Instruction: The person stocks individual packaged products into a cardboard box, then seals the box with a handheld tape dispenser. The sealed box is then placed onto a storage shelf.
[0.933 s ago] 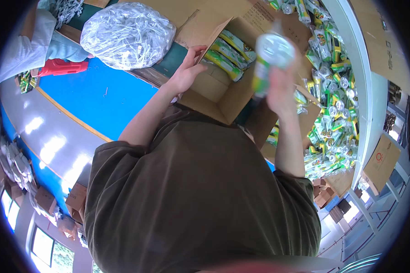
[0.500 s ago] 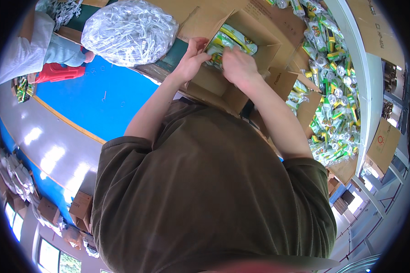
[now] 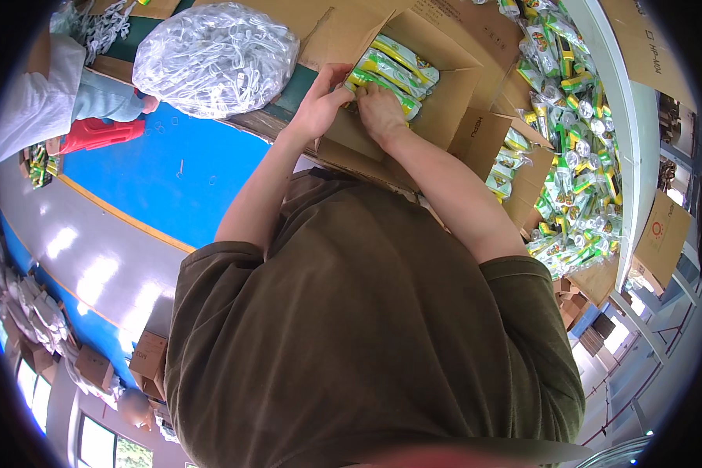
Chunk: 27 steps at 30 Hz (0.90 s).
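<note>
Both hands, left (image 3: pixel 320 105) and right (image 3: pixel 381 113), reach into cardboard box (image 3: pixel 452 101), grips pinching green packets (image 3: pixel 394 70).

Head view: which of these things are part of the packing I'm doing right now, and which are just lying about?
In hand:
- open cardboard box
- green-and-yellow packets in the box
- left hand and right hand, both on the packets

Lying about:
- clear bag of white parts
- loose heap of packets on the right
- flat cardboard piece
- red object

green-yellow packets (image 3: pixel 390 66) in carton (image 3: pixel 452 101) | packet heap (image 3: pixel 577 148) right
</note>
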Each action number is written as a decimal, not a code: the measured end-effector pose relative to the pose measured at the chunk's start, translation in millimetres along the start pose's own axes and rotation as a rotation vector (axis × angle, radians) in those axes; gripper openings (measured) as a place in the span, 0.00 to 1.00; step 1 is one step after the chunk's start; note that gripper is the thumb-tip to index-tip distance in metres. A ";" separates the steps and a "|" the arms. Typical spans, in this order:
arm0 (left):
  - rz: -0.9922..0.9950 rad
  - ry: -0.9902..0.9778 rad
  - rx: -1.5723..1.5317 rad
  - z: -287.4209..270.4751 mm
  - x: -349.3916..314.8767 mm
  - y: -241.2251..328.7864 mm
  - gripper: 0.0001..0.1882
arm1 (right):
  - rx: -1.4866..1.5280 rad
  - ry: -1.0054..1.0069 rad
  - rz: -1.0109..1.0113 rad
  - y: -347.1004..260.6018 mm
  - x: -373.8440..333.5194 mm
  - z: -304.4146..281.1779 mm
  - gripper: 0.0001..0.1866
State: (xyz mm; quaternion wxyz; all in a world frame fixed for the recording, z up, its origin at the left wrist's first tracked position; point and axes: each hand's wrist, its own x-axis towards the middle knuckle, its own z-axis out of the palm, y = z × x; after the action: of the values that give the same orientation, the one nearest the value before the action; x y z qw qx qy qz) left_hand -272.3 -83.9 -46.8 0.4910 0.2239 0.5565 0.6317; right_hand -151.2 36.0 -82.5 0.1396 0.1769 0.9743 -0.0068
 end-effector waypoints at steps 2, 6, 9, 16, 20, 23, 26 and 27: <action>0.005 -0.014 0.029 -6.3 0.3 -3.1 0.29 | 0.036 0.031 -0.002 -3.7 -2.2 -2.6 0.11; 0.055 0.008 0.041 -7.1 0.9 -13.0 0.28 | -0.092 0.068 -0.052 -2.1 -13.4 -8.1 0.14; 0.073 0.027 0.079 1.9 -0.8 -6.2 0.28 | -0.246 -0.180 0.057 0.2 -17.2 -4.7 0.12; 0.079 -0.012 0.127 -11.4 8.5 4.3 0.27 | -0.274 0.061 -0.083 25.9 10.7 -1.4 0.08; 0.136 0.006 0.177 -5.9 11.7 -1.1 0.28 | 0.002 -0.192 -0.020 33.8 21.8 -20.1 0.14; 0.030 0.093 0.109 -8.8 -0.8 -1.9 0.31 | 0.736 -0.302 -0.196 65.2 30.3 -144.9 0.18; -0.027 0.166 0.124 -6.1 -6.9 -3.6 0.32 | 1.183 0.689 -0.002 144.4 57.2 -168.4 0.05; -0.040 0.179 0.143 0.1 -8.3 0.2 0.33 | 1.163 0.813 0.261 176.2 79.8 -162.8 0.09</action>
State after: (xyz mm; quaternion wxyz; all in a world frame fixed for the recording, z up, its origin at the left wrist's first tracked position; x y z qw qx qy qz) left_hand -268.8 -91.1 -44.3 0.4346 0.1899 0.6463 0.5978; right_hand -205.7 238.7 58.4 -0.3509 0.3260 0.7589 -0.4412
